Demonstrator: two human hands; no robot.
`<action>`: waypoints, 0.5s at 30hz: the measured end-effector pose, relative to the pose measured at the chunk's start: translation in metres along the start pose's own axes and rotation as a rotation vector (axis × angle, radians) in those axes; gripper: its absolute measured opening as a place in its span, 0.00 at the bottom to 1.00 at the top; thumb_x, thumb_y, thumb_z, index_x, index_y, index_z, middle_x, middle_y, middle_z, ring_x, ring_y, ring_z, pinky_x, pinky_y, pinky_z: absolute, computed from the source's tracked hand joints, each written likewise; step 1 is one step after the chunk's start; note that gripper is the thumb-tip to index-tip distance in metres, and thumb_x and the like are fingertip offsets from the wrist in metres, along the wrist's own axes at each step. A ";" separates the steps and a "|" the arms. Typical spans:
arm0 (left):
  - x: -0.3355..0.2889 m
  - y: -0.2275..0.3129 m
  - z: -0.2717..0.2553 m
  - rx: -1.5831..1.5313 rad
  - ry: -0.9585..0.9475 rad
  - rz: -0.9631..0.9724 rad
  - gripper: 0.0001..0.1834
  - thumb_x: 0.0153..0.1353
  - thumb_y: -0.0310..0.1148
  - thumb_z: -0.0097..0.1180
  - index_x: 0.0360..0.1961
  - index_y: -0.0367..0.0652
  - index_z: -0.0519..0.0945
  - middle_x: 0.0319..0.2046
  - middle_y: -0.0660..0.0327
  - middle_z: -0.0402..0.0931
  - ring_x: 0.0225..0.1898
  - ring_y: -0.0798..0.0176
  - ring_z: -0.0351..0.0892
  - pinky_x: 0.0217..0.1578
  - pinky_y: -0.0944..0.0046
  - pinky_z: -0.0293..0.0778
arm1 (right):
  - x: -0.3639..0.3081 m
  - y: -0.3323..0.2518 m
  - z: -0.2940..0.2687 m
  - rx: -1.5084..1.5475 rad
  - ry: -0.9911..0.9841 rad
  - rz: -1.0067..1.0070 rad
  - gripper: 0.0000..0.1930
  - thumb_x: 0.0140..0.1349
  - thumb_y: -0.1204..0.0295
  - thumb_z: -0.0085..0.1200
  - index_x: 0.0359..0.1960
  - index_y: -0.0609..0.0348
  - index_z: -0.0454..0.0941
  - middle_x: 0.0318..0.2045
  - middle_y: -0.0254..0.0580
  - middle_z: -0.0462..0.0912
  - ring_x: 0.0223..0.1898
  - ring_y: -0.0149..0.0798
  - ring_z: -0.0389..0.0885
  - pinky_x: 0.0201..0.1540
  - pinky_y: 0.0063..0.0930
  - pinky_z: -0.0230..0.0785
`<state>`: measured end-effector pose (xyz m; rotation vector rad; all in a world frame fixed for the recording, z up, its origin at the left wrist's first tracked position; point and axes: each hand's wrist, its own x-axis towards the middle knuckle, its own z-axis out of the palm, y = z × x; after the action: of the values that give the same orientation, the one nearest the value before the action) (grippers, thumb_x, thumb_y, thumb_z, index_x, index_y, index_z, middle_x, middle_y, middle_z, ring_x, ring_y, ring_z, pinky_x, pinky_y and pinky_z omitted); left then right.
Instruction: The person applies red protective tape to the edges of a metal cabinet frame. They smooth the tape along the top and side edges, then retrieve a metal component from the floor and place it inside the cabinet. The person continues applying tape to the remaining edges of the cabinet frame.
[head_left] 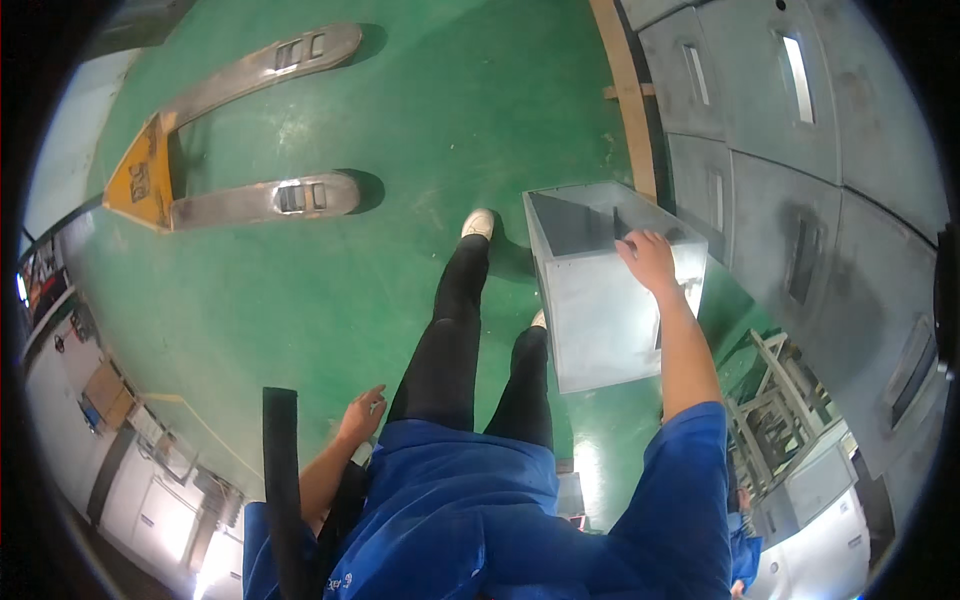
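1. Green floor point(400, 110), pallet jack point(140, 182) front left, grey panels point(770, 90) right.
2. Open box point(600, 325) on floor, front right, under right hand point(650, 262).
3. Right fingers bent at near rim; can't tell if gripping.
4. Left hand point(362, 412) empty, loose, well apart from box.

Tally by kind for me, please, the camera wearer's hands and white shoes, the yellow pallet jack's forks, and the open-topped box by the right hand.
Left hand and right hand: 2
White shoes: 2
Forks: 2
Open-topped box: 1
Total: 7
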<state>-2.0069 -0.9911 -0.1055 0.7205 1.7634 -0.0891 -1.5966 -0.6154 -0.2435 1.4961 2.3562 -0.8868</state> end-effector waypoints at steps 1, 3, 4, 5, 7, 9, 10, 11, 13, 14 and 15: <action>0.007 0.005 -0.004 0.018 0.006 0.015 0.18 0.55 0.32 0.49 0.47 0.39 0.71 0.35 0.50 0.76 0.38 0.49 0.75 0.40 0.57 0.70 | -0.003 -0.001 -0.004 0.040 0.090 0.003 0.11 0.53 0.62 0.52 0.31 0.56 0.73 0.32 0.43 0.75 0.37 0.49 0.71 0.41 0.39 0.62; 0.018 0.014 -0.006 0.050 0.012 0.058 0.18 0.55 0.32 0.49 0.47 0.39 0.71 0.35 0.50 0.76 0.38 0.49 0.75 0.40 0.57 0.70 | -0.012 -0.005 -0.010 0.115 0.275 0.005 0.13 0.53 0.64 0.52 0.37 0.56 0.73 0.37 0.47 0.74 0.42 0.50 0.70 0.45 0.39 0.62; 0.022 0.020 -0.001 0.056 0.019 0.088 0.18 0.55 0.32 0.49 0.47 0.39 0.71 0.35 0.50 0.76 0.38 0.48 0.75 0.40 0.57 0.70 | -0.020 0.001 -0.012 0.141 0.342 0.081 0.18 0.52 0.65 0.54 0.44 0.58 0.70 0.44 0.50 0.72 0.47 0.52 0.68 0.49 0.39 0.60; 0.026 0.027 0.006 0.061 0.027 0.118 0.18 0.55 0.32 0.49 0.47 0.38 0.71 0.35 0.50 0.76 0.39 0.48 0.75 0.40 0.57 0.70 | -0.033 0.011 -0.010 0.113 0.469 0.175 0.19 0.52 0.66 0.54 0.45 0.59 0.69 0.44 0.51 0.71 0.47 0.53 0.68 0.50 0.40 0.60; 0.027 0.048 0.021 0.043 0.026 0.167 0.18 0.55 0.32 0.49 0.47 0.38 0.71 0.35 0.49 0.76 0.39 0.48 0.75 0.40 0.56 0.70 | -0.069 0.040 0.000 0.061 0.720 0.358 0.21 0.51 0.66 0.55 0.46 0.62 0.68 0.44 0.53 0.71 0.47 0.54 0.67 0.51 0.40 0.59; 0.025 0.063 0.036 0.071 0.068 0.263 0.18 0.55 0.32 0.49 0.47 0.38 0.71 0.35 0.49 0.76 0.38 0.48 0.75 0.40 0.56 0.70 | -0.118 0.079 0.021 0.038 0.716 0.497 0.28 0.51 0.62 0.55 0.50 0.68 0.64 0.47 0.57 0.69 0.50 0.56 0.65 0.53 0.42 0.57; 0.025 0.066 0.049 0.102 0.110 0.337 0.18 0.55 0.32 0.48 0.47 0.38 0.71 0.35 0.49 0.76 0.38 0.48 0.75 0.39 0.57 0.70 | -0.143 0.098 0.031 0.142 0.559 0.587 0.32 0.50 0.60 0.55 0.52 0.69 0.62 0.49 0.58 0.68 0.52 0.57 0.64 0.54 0.41 0.57; 0.024 0.068 0.065 0.133 0.156 0.410 0.18 0.56 0.32 0.48 0.47 0.38 0.71 0.35 0.49 0.76 0.38 0.48 0.75 0.38 0.57 0.71 | -0.163 0.111 0.039 0.244 0.396 0.667 0.35 0.50 0.57 0.55 0.54 0.70 0.59 0.50 0.59 0.67 0.53 0.57 0.64 0.55 0.41 0.56; 0.021 0.076 0.099 0.105 0.185 0.396 0.18 0.56 0.31 0.48 0.47 0.38 0.71 0.35 0.49 0.76 0.38 0.49 0.75 0.38 0.58 0.71 | -0.187 0.129 0.057 0.397 0.248 0.693 0.39 0.49 0.54 0.55 0.56 0.71 0.57 0.52 0.61 0.65 0.54 0.56 0.63 0.56 0.39 0.55; 0.020 0.081 0.118 0.090 0.198 0.389 0.18 0.56 0.31 0.48 0.47 0.38 0.71 0.35 0.49 0.75 0.38 0.49 0.75 0.38 0.58 0.71 | -0.196 0.137 0.062 0.472 0.169 0.704 0.41 0.48 0.53 0.55 0.57 0.71 0.55 0.53 0.61 0.65 0.55 0.55 0.63 0.57 0.38 0.55; 0.019 0.087 0.137 0.050 0.202 0.376 0.18 0.56 0.31 0.48 0.48 0.37 0.71 0.35 0.49 0.75 0.38 0.49 0.75 0.38 0.59 0.71 | -0.198 0.147 0.066 0.386 0.154 0.670 0.41 0.48 0.53 0.56 0.57 0.71 0.55 0.52 0.61 0.65 0.54 0.55 0.64 0.56 0.38 0.56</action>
<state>-1.8485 -0.9696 -0.1414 1.1179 1.7887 0.2015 -1.3855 -0.7578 -0.2564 2.3665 1.6055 -1.0895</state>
